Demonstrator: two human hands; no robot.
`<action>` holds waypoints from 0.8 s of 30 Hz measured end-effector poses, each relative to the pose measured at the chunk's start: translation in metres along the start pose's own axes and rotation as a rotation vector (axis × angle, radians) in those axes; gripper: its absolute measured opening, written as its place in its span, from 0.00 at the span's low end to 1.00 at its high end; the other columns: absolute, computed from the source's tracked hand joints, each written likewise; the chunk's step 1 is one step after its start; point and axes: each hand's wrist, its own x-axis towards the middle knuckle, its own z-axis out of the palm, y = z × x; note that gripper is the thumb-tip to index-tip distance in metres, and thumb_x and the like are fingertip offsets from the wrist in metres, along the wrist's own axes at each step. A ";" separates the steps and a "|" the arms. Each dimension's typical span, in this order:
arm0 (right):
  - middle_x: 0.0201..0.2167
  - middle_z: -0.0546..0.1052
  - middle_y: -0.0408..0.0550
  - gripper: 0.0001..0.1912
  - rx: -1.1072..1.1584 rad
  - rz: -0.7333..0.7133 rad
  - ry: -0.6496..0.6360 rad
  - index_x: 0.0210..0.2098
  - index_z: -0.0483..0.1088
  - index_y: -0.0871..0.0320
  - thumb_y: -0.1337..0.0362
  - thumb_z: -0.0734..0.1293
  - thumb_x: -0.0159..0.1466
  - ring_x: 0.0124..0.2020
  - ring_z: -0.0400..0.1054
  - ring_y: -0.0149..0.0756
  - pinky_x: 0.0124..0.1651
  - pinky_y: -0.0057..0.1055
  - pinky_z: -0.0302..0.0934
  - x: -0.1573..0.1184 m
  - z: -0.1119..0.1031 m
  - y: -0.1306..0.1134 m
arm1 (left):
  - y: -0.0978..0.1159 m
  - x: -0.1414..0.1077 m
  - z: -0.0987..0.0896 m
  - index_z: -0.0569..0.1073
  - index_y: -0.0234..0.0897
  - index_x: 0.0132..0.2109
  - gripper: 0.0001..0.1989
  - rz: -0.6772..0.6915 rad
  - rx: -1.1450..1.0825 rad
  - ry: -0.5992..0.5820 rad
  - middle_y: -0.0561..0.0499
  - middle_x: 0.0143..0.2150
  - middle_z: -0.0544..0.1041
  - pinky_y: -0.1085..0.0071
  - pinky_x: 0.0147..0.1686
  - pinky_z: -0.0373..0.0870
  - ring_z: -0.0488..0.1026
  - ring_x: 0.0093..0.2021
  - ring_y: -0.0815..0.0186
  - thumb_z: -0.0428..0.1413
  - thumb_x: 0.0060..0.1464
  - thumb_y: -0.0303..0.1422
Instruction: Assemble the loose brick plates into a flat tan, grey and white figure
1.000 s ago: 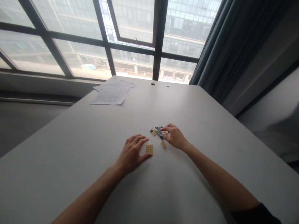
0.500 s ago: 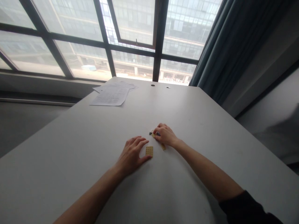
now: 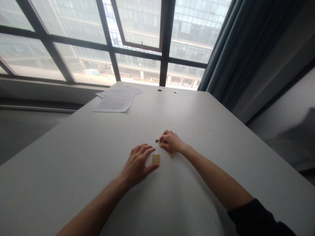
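Observation:
A small tan studded building-brick plate [image 3: 156,159] lies flat on the white table [image 3: 118,131]. My left hand [image 3: 138,162] is beside it, fingers spread, the thumb tip at the plate's near edge. Just beyond, my right hand [image 3: 171,142] reaches over a small group of loose pieces, its fingers curled down and closed among them. What those fingertips hold is hidden. A tan strip [image 3: 170,155] pokes out below the right hand, and small dark pieces [image 3: 157,141] show at its left. White and yellow bits lie close to the fingertips, partly covered.
Sheets of printed paper [image 3: 113,102] lie at the table's far left. A dark round hole [image 3: 159,90] and a small item [image 3: 175,92] are near the far edge. Windows [image 3: 140,42] stand behind the table, with a blue-grey curtain [image 3: 221,55] on the right.
The whole view has shifted slightly. My left hand stays around the plate, and my right hand remains over the loose pieces with hardly any movement.

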 end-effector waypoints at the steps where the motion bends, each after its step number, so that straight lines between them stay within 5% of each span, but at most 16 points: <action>1: 0.44 0.69 0.50 0.10 0.019 0.009 -0.006 0.40 0.74 0.55 0.63 0.70 0.58 0.48 0.63 0.41 0.51 0.38 0.55 0.000 0.000 0.001 | 0.000 0.000 0.000 0.68 0.39 0.54 0.26 0.002 0.000 0.001 0.44 0.53 0.72 0.54 0.55 0.60 0.64 0.57 0.53 0.58 0.51 0.46; 6: 0.43 0.67 0.50 0.08 0.329 0.090 0.105 0.36 0.73 0.59 0.67 0.71 0.57 0.46 0.62 0.37 0.51 0.36 0.56 -0.007 -0.003 0.004 | -0.002 0.000 0.002 0.69 0.39 0.54 0.27 -0.002 0.001 0.014 0.44 0.53 0.72 0.54 0.55 0.60 0.64 0.57 0.52 0.60 0.50 0.46; 9: 0.40 0.67 0.47 0.09 0.767 0.172 0.164 0.35 0.73 0.59 0.63 0.71 0.56 0.35 0.62 0.31 0.41 0.30 0.59 -0.021 -0.007 0.002 | -0.002 0.000 0.003 0.69 0.39 0.53 0.27 0.002 0.000 0.034 0.44 0.52 0.72 0.54 0.54 0.61 0.64 0.56 0.52 0.61 0.48 0.45; 13: 0.36 0.70 0.45 0.18 1.484 0.269 0.083 0.37 0.72 0.58 0.51 0.72 0.54 0.30 0.60 0.28 0.33 0.26 0.56 -0.044 -0.013 -0.009 | 0.005 0.002 0.000 0.70 0.39 0.52 0.24 0.056 -0.002 0.124 0.44 0.50 0.74 0.56 0.53 0.61 0.66 0.55 0.53 0.61 0.49 0.43; 16: 0.37 0.70 0.46 0.21 1.685 0.277 0.055 0.38 0.72 0.57 0.48 0.71 0.54 0.31 0.60 0.28 0.33 0.26 0.56 -0.057 -0.018 -0.017 | 0.015 0.004 -0.005 0.69 0.38 0.51 0.21 0.108 -0.022 0.239 0.44 0.49 0.74 0.58 0.52 0.63 0.67 0.53 0.56 0.60 0.52 0.41; 19: 0.36 0.69 0.46 0.18 1.389 0.206 0.046 0.38 0.72 0.57 0.49 0.69 0.58 0.32 0.61 0.31 0.35 0.29 0.58 -0.066 -0.019 -0.022 | 0.022 0.006 -0.007 0.69 0.38 0.51 0.20 0.121 -0.037 0.306 0.45 0.47 0.74 0.60 0.50 0.64 0.68 0.50 0.58 0.59 0.53 0.39; 24: 0.45 0.68 0.50 0.07 0.336 0.004 0.160 0.38 0.72 0.56 0.64 0.69 0.59 0.48 0.60 0.40 0.52 0.40 0.55 -0.078 -0.006 -0.030 | 0.017 0.003 -0.002 0.71 0.38 0.50 0.19 0.107 0.037 0.214 0.45 0.46 0.75 0.58 0.49 0.63 0.68 0.50 0.56 0.60 0.53 0.40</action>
